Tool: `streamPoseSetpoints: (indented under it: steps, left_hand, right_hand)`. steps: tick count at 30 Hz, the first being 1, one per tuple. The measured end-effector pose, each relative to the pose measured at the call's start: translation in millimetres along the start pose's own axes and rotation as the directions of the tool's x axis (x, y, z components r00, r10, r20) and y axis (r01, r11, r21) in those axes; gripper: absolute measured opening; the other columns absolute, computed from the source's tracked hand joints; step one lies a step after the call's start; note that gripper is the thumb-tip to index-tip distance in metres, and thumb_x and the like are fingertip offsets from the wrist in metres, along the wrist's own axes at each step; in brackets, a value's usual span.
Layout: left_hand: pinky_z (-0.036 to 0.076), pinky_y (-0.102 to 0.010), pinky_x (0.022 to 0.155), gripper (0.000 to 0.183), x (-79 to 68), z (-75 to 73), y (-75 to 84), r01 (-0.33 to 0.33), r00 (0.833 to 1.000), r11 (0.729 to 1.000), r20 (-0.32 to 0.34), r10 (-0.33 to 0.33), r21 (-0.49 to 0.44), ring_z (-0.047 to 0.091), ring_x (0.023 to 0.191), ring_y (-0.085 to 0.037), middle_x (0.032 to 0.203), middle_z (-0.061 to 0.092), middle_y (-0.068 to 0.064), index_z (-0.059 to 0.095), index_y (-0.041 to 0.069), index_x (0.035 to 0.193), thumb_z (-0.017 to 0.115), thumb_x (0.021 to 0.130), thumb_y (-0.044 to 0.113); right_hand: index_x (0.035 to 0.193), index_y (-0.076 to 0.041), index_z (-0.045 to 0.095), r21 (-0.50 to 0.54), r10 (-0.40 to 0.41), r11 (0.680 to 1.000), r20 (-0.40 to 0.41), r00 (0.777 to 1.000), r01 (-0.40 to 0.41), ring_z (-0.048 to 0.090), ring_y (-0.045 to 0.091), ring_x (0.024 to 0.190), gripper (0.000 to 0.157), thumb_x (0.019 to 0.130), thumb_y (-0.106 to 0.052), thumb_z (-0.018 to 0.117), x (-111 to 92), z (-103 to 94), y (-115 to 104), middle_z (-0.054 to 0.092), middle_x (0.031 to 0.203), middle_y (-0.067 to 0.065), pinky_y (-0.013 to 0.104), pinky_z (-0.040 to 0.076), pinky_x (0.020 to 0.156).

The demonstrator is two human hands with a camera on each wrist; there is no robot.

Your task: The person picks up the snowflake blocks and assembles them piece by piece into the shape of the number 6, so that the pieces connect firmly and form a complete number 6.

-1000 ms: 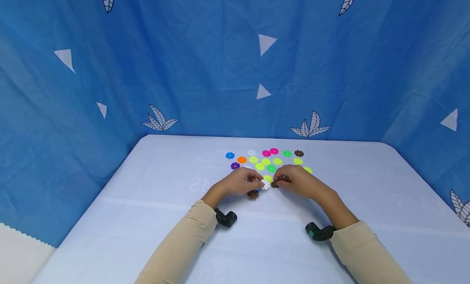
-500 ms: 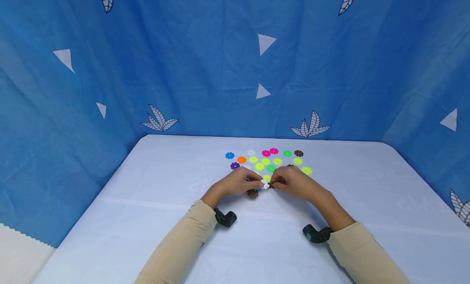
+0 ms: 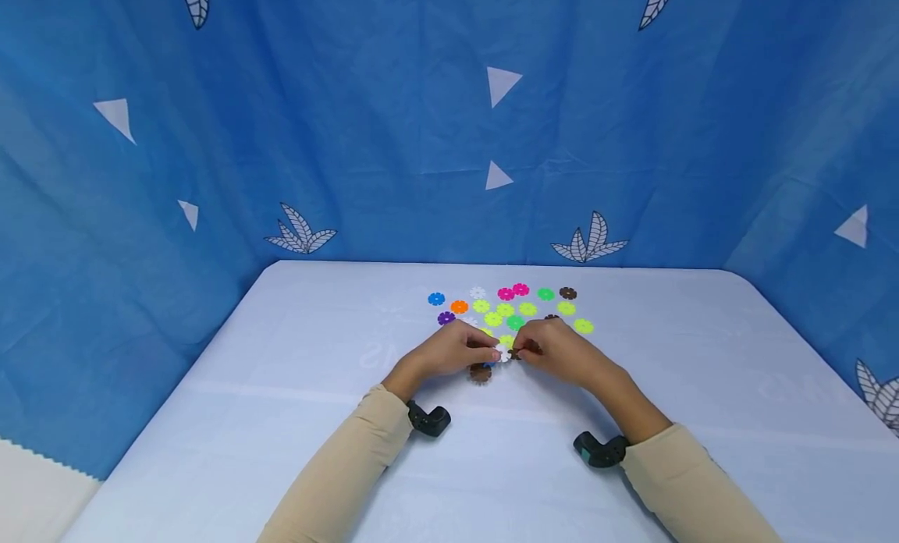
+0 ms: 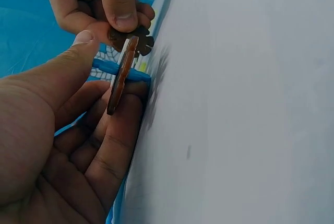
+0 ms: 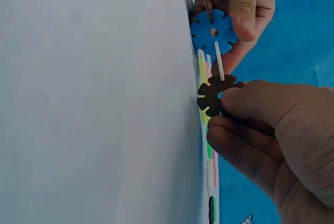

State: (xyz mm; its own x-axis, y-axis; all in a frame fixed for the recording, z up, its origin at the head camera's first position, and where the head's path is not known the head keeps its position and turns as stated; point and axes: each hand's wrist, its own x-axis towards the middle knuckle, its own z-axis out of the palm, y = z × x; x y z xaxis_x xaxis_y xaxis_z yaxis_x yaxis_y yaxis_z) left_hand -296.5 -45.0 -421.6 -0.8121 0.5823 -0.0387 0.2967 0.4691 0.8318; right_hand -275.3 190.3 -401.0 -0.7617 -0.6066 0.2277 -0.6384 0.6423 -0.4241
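Near the table's middle, my left hand (image 3: 449, 351) grips a small chain of interlocking snowflake discs. The chain has a brown disc (image 4: 123, 78), a blue disc (image 5: 224, 24) and a white disc (image 5: 219, 61), slotted crosswise into one another. Between thumb and fingers, my right hand (image 3: 567, 353) pinches a dark brown snowflake disc (image 5: 210, 98). In the right wrist view, the white disc's end meets the dark brown disc's notched edge; how deep it sits in the slot cannot be told. My fingers hide part of both the chain and the dark brown disc.
Several loose snowflake discs lie flat behind my hands, among them an orange disc (image 3: 460, 306), a purple disc (image 3: 445, 318), a pink disc (image 3: 520, 289) and a green disc (image 3: 545, 294). A white cloth covers the table (image 3: 337, 317). Blue curtain (image 3: 393, 122) hangs behind.
My right hand has moved left with the dark brown disc, bringing it from just apart to against the white disc. My left hand has kept its hold almost in place.
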Motion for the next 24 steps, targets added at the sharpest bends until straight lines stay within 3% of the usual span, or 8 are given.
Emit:
streamPoseSetpoints:
  steps: [24]
  left_hand:
    - [0.050,-0.034,0.096,0.029,-2.0,-1.6,-1.1,0.007,1.000,0.999,0.007,-0.006,-0.049,0.065,0.096,-0.007,0.103,0.075,0.004,0.075,0.008,0.121,0.073,0.095,0.020]
  right_hand:
    - [0.092,-0.006,0.076,0.007,-0.030,1.000,-0.028,0.999,0.030,0.060,0.010,0.076,0.012,0.086,0.005,0.076,0.7,3.0,-1.6,0.070,0.086,-0.002,0.027,0.055,0.072]
